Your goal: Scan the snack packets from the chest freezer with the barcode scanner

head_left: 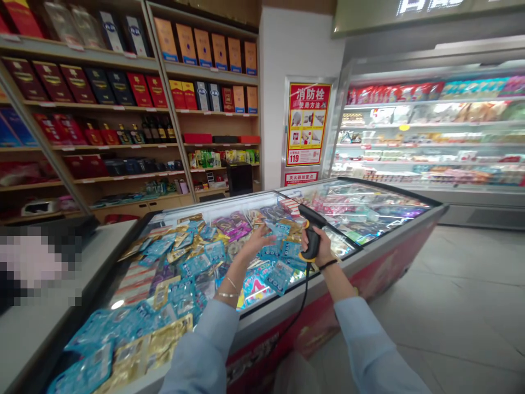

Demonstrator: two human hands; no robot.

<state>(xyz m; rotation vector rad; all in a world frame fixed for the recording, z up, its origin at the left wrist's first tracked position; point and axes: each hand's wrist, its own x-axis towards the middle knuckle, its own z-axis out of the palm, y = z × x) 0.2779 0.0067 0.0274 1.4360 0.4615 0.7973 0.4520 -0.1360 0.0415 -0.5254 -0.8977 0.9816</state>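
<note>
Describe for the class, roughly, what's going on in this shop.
A person stands at a red-sided, glass-edged chest freezer. Their right hand holds a black-and-yellow handheld barcode scanner by its grip, with a thin black cable hanging from it. Their left hand, fingers spread, reaches out above blue foil packets heaped inside the freezer. Wooden shelves of boxed goods stand behind.

- My scanner (312,241): matt black plastic
- Packets (197,266): glossy foil
- Freezer lid (356,210): smooth, shiny glass
- My sleeve (200,350): smooth pale cloth
- Shelves (98,108): matt wood
- Floor (451,295): smooth tile
</note>
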